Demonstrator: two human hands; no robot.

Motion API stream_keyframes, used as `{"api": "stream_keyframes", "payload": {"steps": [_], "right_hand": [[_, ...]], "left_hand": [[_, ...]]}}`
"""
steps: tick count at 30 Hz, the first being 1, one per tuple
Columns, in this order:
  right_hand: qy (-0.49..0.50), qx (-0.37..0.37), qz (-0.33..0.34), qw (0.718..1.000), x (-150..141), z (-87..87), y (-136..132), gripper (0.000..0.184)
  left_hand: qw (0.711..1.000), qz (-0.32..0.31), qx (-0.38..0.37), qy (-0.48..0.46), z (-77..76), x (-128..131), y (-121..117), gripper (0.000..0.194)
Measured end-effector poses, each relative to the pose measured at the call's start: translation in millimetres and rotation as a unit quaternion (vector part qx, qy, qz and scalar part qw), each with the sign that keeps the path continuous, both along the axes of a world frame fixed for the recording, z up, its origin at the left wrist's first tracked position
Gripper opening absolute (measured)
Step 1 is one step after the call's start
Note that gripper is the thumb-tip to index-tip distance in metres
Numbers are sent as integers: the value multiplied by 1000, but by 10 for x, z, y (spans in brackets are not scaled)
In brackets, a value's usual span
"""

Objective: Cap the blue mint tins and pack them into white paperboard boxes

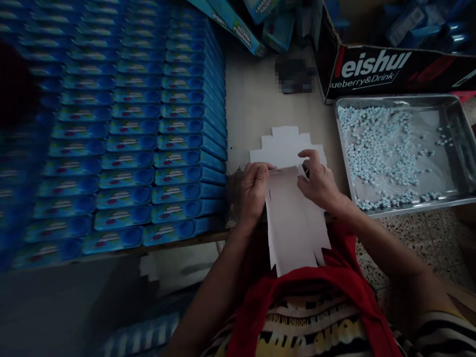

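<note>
A white die-cut carton blank (295,218), part-folded with its side walls raised, extends from the table edge toward my body. Its stepped far flap (284,144) lies on the table. My left hand (255,191) is closed on the carton's left edge by the crease, thumb and fingers pressed together. At the right end of that crease, my right hand (318,181) grips a small side flap, with the index finger raised and curved above it. The exact contact of its fingertips is partly hidden.
Long rows of blue printed packs (178,158) fill the table's left side. At the right, a metal tray (405,210) holds many small pale-blue pellets (368,148). A black printed box (386,74) with blue packages stands behind it. A blurred dark object (295,74) lies farther back.
</note>
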State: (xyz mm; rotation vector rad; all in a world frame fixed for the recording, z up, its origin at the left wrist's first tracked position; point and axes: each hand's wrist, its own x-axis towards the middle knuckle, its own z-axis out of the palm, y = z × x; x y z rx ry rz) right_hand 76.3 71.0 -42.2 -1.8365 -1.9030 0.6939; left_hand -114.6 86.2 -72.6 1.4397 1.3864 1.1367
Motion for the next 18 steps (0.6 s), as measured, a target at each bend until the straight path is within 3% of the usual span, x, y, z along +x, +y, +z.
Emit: {"api": "stream_keyframes", "payload": {"steps": [3, 6, 10, 14, 18], "right_hand": [[49, -5, 58, 997, 140, 27, 3, 53], [59, -19, 125, 990, 223, 88, 40, 48], [17, -55, 147, 987, 184, 224, 219, 44], [-107, -112, 126, 980, 61, 363, 488, 41], [-256, -119, 177, 943, -73, 457, 685, 28]], "left_hand": [[997, -21, 6, 75, 103, 6, 9, 32], [990, -33, -16, 139, 181, 3, 61, 9], [984, -50, -49, 164, 210, 102, 145, 32], [998, -30, -32, 46, 70, 275, 143, 48], [986, 24, -71, -146, -179, 297, 78, 54]]}}
